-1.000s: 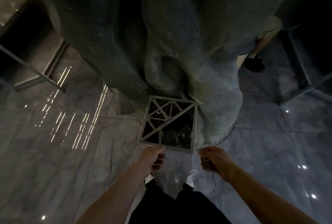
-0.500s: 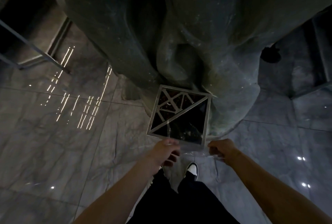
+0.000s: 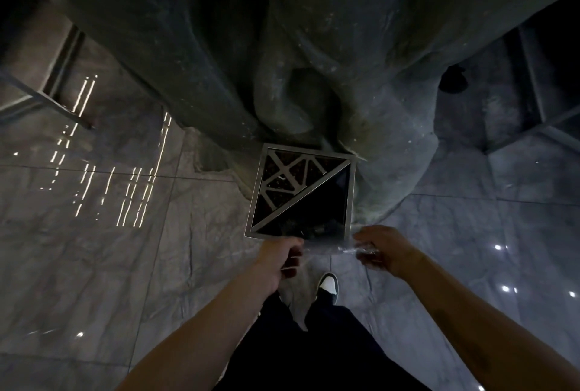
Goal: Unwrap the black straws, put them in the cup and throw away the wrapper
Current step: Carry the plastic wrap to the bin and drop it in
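Observation:
A clear plastic wrapper (image 3: 332, 248) stretches between my two hands, just in front of a square metal-topped bin (image 3: 351, 199). My left hand (image 3: 282, 257) pinches its left end with curled fingers, and my right hand (image 3: 384, 249) grips the crinkled right end. The bin's lid has a patterned grille half and a dark triangular opening (image 3: 317, 208) on the near right. The wrapper hangs at the bin's near rim. No straws or cup are in view.
A large rough grey stone-like column (image 3: 314, 61) rises right behind the bin. The floor is glossy marble tile (image 3: 94, 265) with light reflections. My white-toed shoe (image 3: 328, 284) and dark trousers are below my hands. Metal frames (image 3: 62, 108) stand at far left and right.
The view has closed in on the bin. Both hands moved apart and forward, pulling the wrapper out flat at the bin's near edge.

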Demonstrator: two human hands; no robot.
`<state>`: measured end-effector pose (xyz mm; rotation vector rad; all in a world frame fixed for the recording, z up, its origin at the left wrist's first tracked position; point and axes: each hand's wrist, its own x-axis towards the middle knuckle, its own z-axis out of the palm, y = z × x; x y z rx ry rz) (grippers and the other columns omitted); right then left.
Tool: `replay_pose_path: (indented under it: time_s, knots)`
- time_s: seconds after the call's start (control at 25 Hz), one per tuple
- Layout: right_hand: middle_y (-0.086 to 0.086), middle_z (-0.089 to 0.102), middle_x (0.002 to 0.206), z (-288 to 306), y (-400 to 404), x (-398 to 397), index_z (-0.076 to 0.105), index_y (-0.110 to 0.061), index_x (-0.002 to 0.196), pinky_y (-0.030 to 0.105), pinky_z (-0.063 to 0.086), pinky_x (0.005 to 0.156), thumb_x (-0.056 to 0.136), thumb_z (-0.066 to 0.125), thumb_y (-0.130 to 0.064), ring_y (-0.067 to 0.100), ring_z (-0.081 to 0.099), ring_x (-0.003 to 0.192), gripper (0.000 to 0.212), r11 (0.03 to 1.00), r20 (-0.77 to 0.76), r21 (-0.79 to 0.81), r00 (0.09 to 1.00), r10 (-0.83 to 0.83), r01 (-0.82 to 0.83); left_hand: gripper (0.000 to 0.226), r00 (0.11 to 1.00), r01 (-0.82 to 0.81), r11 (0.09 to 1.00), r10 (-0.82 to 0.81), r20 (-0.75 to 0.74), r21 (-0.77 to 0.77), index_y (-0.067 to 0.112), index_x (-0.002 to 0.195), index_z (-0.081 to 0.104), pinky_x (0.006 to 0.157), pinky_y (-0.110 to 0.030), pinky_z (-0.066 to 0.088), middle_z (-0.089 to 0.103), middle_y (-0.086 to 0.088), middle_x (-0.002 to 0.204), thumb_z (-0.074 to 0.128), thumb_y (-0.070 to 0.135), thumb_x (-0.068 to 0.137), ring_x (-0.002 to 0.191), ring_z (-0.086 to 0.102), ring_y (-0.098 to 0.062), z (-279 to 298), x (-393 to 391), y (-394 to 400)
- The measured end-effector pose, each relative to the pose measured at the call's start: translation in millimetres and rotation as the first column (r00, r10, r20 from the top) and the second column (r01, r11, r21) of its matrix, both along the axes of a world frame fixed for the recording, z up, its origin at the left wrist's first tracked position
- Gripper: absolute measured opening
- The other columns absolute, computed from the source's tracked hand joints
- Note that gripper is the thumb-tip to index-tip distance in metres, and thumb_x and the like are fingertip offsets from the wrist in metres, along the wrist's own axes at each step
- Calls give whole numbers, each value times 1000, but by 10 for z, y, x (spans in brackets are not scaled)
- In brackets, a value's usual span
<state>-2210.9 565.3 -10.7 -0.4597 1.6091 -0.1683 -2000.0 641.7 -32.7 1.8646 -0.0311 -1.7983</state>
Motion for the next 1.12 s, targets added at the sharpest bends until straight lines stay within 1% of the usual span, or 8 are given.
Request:
replay_pose_path:
  time_s: [0.08, 0.2, 0.32, 0.44, 0.64, 0.76, 0.88, 1.12]
  knots:
    - [14, 69, 92, 18, -19, 66, 61, -15, 105, 28, 55, 48, 83, 71, -15, 26, 67, 64, 24, 999, 50, -10, 998, 47, -47, 5, 999, -6, 1000, 6, 32, 8, 12, 84, 65, 50, -25, 39, 56, -5, 72, 68, 16, 83, 56, 50, -15, -69, 94, -62]
    - [14, 68, 96, -33, -89, 104, 59, -21, 110, 30, 57, 51, 82, 73, -14, 27, 70, 69, 32, 991, 51, -32, 990, 133, -131, 6, 986, 125, 992, -122, 116, -14, 17, 81, 64, 54, -25, 42, 57, -7, 74, 64, 18, 87, 58, 53, -17, -217, 204, -215]
    - [14, 68, 91, -202, -182, 153, 64, -13, 106, 29, 57, 50, 83, 70, -9, 26, 69, 70, 24, 976, -39, -28, 976, 215, -216, 6, 969, 199, 980, -197, 149, 2, 17, 90, 63, 56, -26, 44, 59, -10, 83, 59, 21, 90, 64, 55, -20, -348, 255, -335]
    - [11, 68, 87, -423, -254, 250, 62, -19, 90, 31, 58, 52, 85, 69, -13, 24, 69, 66, 10, 957, -149, -39, 948, 279, -288, 12, 963, 231, 973, -229, 145, 4, 20, 98, 64, 54, -25, 47, 64, -8, 83, 58, 27, 91, 61, 59, -18, -455, 275, -358]
    - [12, 72, 75, -758, -231, 451, 59, -16, 78, 35, 61, 55, 88, 58, -27, 25, 71, 55, 15, 835, -344, -54, 795, 499, -548, 7, 927, 298, 955, -292, 237, 10, 24, 85, 61, 47, -20, 42, 60, 0, 73, 58, 23, 91, 54, 53, -15, -635, 298, -261]
    - [17, 75, 76, -871, -133, 427, 65, -11, 87, 26, 54, 44, 87, 54, -29, 17, 62, 40, 21, 837, -356, -43, 791, 498, -546, 7, 913, 320, 947, -316, 258, 29, 20, 89, 60, 44, -18, 39, 58, 1, 70, 56, 24, 91, 50, 50, -14, -726, 268, -196]
    - [14, 74, 73, -866, -101, 367, 65, -14, 88, 23, 51, 42, 88, 53, -29, 16, 61, 39, 20, 843, -362, -53, 797, 483, -535, 15, 912, 323, 946, -316, 264, 14, 18, 98, 63, 41, -16, 38, 59, 2, 68, 54, 28, 92, 47, 50, -13, -772, 231, -194]
    - [5, 67, 72, -796, -53, 299, 60, -23, 110, 22, 48, 41, 90, 56, -28, 17, 64, 54, 21, 820, -385, -113, 785, 485, -562, 17, 903, 336, 942, -316, 290, -21, 22, 100, 63, 41, -20, 36, 59, 0, 68, 52, 32, 92, 43, 49, -13, -810, 256, -205]
